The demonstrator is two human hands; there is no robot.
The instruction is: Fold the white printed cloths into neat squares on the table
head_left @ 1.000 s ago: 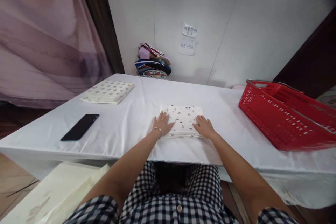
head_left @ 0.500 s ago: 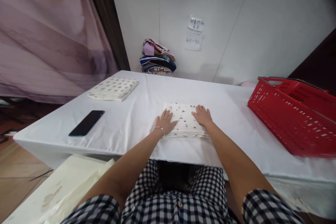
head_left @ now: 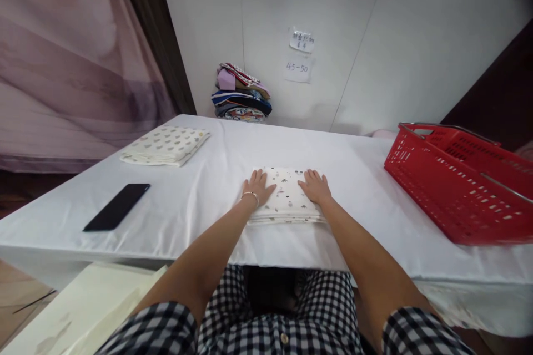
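Observation:
A folded white cloth (head_left: 287, 199) with small printed figures lies flat before me on the white-covered table (head_left: 200, 199). My left hand (head_left: 257, 187) rests on its left side, fingers spread, a bracelet at the wrist. On the right side of the cloth lies my right hand (head_left: 315, 186), flat with fingers apart. Neither hand grips anything. Farther back on the left is another folded cloth (head_left: 169, 146) with a grey and yellow print.
Nearer on the left lies a black phone (head_left: 117, 207). A red plastic basket (head_left: 462, 188) stands at the table's right. Folded fabrics (head_left: 242, 94) are stacked by the wall behind the table, beside two paper notes (head_left: 298, 68). A pale box (head_left: 83, 299) sits low at the left.
The view has turned a little to the right, so things appear farther left. Both hands still lie on the folded cloth, the left hand slightly farther up its left edge.

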